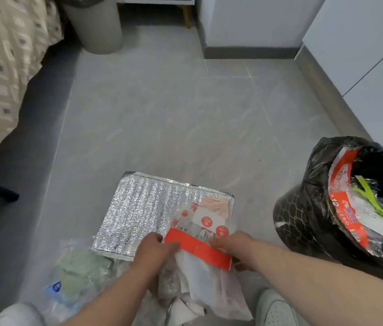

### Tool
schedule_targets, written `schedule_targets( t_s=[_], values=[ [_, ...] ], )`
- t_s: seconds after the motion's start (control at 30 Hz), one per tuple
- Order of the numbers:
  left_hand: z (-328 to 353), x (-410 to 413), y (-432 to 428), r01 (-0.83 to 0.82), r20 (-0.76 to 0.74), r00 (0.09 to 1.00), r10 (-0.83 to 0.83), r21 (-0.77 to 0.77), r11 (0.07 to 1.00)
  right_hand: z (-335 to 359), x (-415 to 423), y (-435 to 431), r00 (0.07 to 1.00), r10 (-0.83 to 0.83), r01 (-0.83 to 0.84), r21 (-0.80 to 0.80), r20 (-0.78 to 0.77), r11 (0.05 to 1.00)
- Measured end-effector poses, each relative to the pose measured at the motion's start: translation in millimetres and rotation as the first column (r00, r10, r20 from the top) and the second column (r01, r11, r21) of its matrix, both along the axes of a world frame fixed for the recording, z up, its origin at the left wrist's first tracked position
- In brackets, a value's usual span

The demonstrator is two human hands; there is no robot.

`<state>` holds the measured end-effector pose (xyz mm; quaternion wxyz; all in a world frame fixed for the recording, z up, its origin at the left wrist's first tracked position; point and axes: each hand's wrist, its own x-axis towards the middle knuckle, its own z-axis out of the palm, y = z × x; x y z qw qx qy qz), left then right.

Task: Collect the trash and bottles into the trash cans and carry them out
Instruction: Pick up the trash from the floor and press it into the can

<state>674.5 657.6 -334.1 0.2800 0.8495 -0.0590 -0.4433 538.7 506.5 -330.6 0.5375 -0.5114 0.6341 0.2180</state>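
head view, lower centre: both hands' fingers (174, 245) pinch the red-banded plastic packaging (197, 249), light, crinkly, best gripped by its stiff band.

Foil pad (143, 208) lay on floor (162, 114) mid-front; lined bin (303, 222) right of it; second bin (96, 27) far behind, beside bed (2, 67).

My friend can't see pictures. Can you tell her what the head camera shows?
Two bare hands, left hand and right hand, hold a clear packet with a red strip over a silver foil bag on the grey floor. A black-lined trash can, already holding wrappers, stands to the right.
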Motion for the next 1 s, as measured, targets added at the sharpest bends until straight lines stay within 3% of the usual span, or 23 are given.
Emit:
schedule_targets(
  t_s=[0.2,0.3,0.6,0.77,0.9,1.0],
  values=[
    [-1,2,-1,-0.174,-0.156,0.974,0.162,-0.068,0.982,-8,0,-9,0.992,-0.126,0.125,-0.043,-0.007,0.991],
    [-5,1,1,-0.238,-0.238,0.949,0.206,-0.114,0.964,-4,-4,-16,0.986,-0.164,0.163,0.034,0.035,0.986],
    [2,0,19,-0.289,-0.523,0.845,0.114,-0.268,0.919,7,-14,-27,0.885,-0.393,0.312,0.309,0.249,0.898],
    [4,-11,28,-0.160,-0.387,0.922,0.032,-0.303,0.939,17,-8,-38,0.828,-0.464,0.357,0.342,0.315,0.869],
    [-2,-17,33,-0.061,-0.237,0.972,0.004,-0.232,0.971,36,-2,-49,0.780,-0.516,0.412,0.329,0.355,0.850],
    [0,-17,38,-0.051,-0.243,0.970,0.009,-0.168,0.984,59,4,-58,0.751,-0.520,0.417,0.318,0.406,0.851]
  ],
)
